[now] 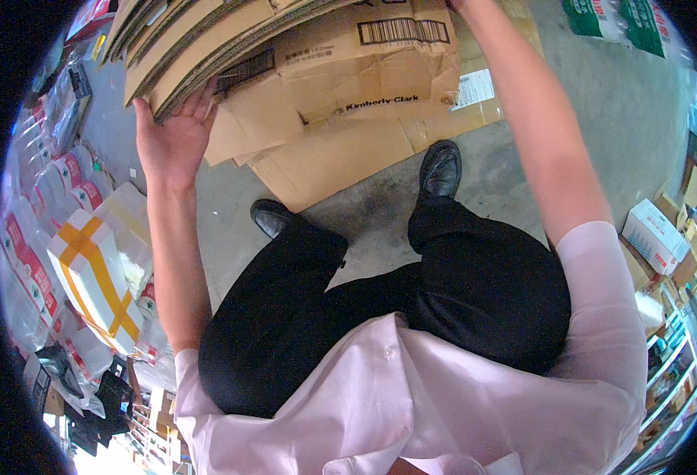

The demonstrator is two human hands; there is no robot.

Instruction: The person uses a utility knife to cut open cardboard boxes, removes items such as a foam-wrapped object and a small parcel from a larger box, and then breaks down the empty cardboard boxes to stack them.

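Observation:
A stack of flattened cardboard sheets [206, 53] fills the top left of the view, with its layered edges showing. My left hand [176, 133] is under the stack's near left corner, palm up, thumb at one edge and fingers beneath. At the top edge of the view my right hand [458, 5] is almost wholly cut off; what it touches cannot be told. Below the stack, a flattened Kimberly-Clark cardboard box [372, 77] lies on further flattened cardboard [336, 160] on the floor.
My black shoes [440, 169] stand at the cardboard's near edge on the concrete floor [610, 130]. Plastic-wrapped packs [28, 261] and a white foam box with yellow tape [96, 273] are at left. Cartons [657, 234] and a shelf rack [675, 380] stand at right, green-wrapped packs [616, 24] at upper right.

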